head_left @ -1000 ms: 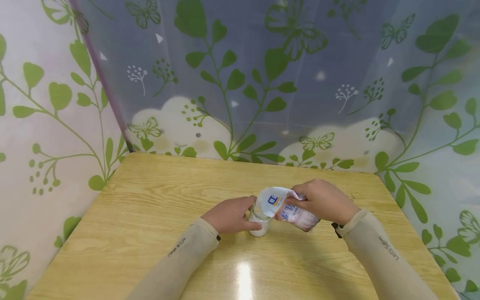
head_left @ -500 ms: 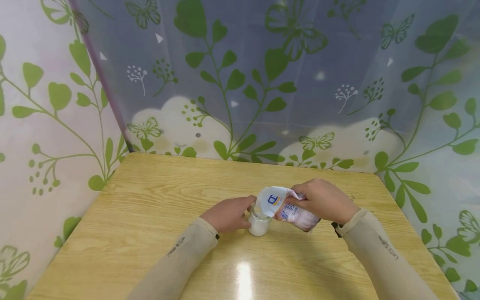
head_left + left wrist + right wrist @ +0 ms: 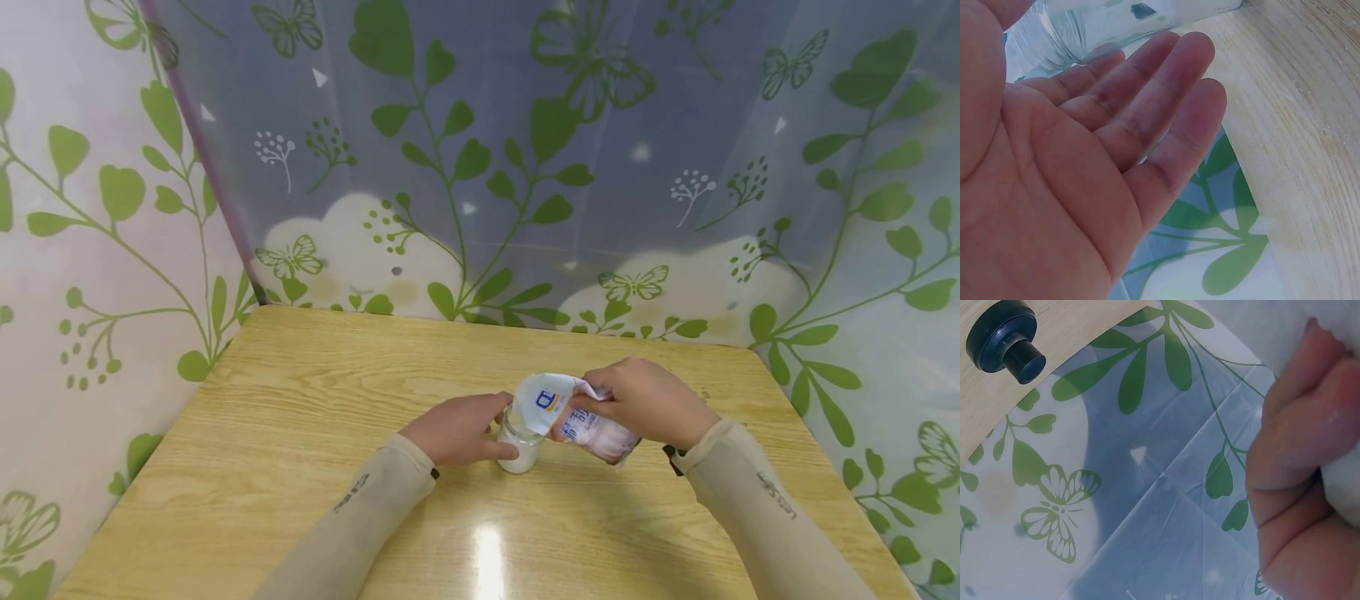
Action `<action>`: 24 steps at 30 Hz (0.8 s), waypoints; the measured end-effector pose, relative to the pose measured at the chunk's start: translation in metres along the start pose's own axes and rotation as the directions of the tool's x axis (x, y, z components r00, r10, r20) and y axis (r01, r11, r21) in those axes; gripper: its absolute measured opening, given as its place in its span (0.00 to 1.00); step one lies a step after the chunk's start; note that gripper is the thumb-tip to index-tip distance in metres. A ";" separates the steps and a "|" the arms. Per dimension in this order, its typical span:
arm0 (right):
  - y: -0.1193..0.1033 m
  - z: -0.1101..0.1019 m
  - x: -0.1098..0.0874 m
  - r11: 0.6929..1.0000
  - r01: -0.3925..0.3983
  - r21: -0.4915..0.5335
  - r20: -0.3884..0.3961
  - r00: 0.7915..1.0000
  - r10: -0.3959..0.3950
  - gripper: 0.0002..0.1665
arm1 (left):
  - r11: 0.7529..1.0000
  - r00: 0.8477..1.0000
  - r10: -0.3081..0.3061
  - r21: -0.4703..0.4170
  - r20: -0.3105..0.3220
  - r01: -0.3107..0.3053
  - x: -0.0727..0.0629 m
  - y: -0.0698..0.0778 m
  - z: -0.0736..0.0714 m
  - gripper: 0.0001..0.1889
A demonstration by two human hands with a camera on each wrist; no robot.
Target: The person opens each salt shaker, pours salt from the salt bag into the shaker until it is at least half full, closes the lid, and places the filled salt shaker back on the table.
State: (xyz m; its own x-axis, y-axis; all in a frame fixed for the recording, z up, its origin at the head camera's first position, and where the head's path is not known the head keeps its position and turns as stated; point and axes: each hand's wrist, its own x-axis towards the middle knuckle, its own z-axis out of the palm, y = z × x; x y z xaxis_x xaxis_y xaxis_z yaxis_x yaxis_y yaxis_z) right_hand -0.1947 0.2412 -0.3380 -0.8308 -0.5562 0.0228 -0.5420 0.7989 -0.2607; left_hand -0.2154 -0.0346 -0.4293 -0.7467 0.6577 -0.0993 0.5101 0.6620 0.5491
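A small clear glass jar with white contents stands on the wooden table. My left hand holds it from the left, thumb across the front and index finger at the rim. In the left wrist view the long, nearly straight fingers lie along the glass jar. My right hand grips a printed plastic bag, white, blue and pinkish. The bag's pale end is tipped over the jar mouth and hides part of it. In the right wrist view the curled fingers clasp the pale bag.
A black knob-shaped piece with a short stem is on the table in the right wrist view. The table meets leaf-patterned fabric walls at the back and sides. Pale specks dot the tabletop in the left wrist view.
My left thumb drew back from the front of the jar half a second ago and now lies across it again. The right hand and bag look unmoved.
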 end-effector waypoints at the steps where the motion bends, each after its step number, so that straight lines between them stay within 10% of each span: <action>1: 0.000 0.000 0.000 1.000 -0.001 0.000 0.001 1.000 0.001 0.14 | 1.000 1.000 0.002 -0.001 -0.001 -0.002 0.000 0.000 0.000 0.29; 24: -0.001 -0.001 0.001 0.999 0.034 -0.028 -0.027 0.999 -0.034 0.16 | 1.000 1.000 0.023 0.003 -0.004 -0.023 0.000 -0.001 0.000 0.28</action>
State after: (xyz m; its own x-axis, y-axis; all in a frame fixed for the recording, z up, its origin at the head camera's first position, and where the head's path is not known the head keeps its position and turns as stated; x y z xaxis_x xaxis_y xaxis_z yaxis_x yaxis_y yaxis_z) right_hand -0.1952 0.2403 -0.3365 -0.8148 -0.5768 0.0583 -0.5729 0.7857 -0.2331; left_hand -0.2160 -0.0356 -0.4295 -0.7368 0.6710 -0.0830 0.5284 0.6480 0.5485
